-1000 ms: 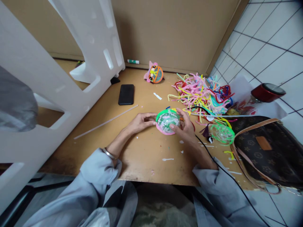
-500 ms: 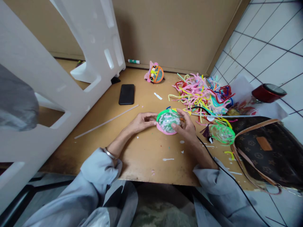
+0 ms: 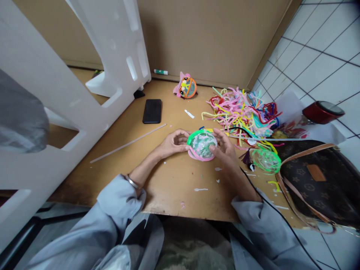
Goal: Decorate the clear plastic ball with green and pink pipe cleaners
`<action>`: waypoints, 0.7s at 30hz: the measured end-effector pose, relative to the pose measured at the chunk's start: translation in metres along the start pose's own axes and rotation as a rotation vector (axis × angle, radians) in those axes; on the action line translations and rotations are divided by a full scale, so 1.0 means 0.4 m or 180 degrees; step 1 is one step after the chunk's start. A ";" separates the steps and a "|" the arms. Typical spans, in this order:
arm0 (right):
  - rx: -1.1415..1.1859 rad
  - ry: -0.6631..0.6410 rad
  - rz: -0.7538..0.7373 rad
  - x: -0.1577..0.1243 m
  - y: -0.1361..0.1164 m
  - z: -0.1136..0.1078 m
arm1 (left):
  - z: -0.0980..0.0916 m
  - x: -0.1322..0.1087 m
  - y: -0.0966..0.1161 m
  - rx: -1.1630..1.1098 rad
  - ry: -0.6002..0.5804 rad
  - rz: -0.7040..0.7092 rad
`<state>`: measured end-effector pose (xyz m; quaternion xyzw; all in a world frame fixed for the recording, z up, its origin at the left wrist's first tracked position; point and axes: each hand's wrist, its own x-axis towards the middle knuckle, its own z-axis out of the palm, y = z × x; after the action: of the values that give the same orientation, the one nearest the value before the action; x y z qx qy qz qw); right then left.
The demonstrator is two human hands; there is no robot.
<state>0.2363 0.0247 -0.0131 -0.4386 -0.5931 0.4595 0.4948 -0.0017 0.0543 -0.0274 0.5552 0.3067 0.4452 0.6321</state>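
Note:
Between my hands is a clear plastic dome (image 3: 203, 145), edged with green and pink fuzzy pipe cleaners and whitish inside. My left hand (image 3: 176, 143) pinches its left rim between thumb and fingers. On the other side my right hand (image 3: 225, 150) grips it, thumb on the dome's face and fingers behind the edge. Just beyond the right hand lies a second clear dome (image 3: 266, 160) with a bright green pipe-cleaner rim. A tangled heap of pipe cleaners (image 3: 236, 112), mostly pink and yellow, spreads behind it.
A black phone (image 3: 152, 111), a glue stick (image 3: 129, 143) and a pipe-cleaner figure (image 3: 185, 87) lie on the wooden table (image 3: 168, 191). A green-and-white marker (image 3: 161, 72) rests at the back. Right stand a brown handbag (image 3: 317, 183) and a red-lidded jar (image 3: 323, 112); a black cable (image 3: 277, 213) runs past my right arm.
Both hands hold the rimmed dome in nearly the same place. The dome has tilted slightly, and the view has shifted a little.

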 end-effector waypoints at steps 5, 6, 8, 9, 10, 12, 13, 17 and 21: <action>0.0174 -0.0002 0.0004 -0.002 0.003 0.005 | -0.005 0.003 -0.005 -0.0005 0.0203 0.0234; 0.0211 0.0005 -0.0005 -0.002 0.005 0.006 | -0.006 0.004 -0.006 -0.0003 0.0243 0.0278; 0.0270 0.0033 -0.0030 -0.002 0.009 0.010 | -0.008 0.004 -0.007 -0.0004 0.0263 0.0288; 0.0305 0.0048 -0.0039 -0.001 0.010 0.012 | -0.008 0.004 -0.007 -0.0018 0.0257 0.0262; 0.0347 0.0062 -0.0045 -0.001 0.011 0.013 | -0.007 0.004 -0.007 -0.0044 0.0249 0.0226; 0.0453 0.0073 -0.0047 -0.001 0.011 0.016 | -0.006 0.002 -0.008 -0.0136 0.0256 0.0174; 0.0511 0.0089 -0.0049 -0.001 0.010 0.017 | -0.005 0.001 -0.008 -0.0191 0.0268 0.0157; 0.0709 0.0114 -0.0041 -0.002 0.003 0.018 | 0.001 -0.003 -0.009 -0.0327 0.0228 -0.0029; 0.0855 0.0100 -0.0051 -0.002 0.002 0.018 | 0.011 -0.007 -0.003 -0.0495 0.0069 -0.0279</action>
<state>0.2294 0.0233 -0.0148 -0.3707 -0.5219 0.5239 0.5619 0.0010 0.0498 -0.0280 0.4857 0.3020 0.4456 0.6887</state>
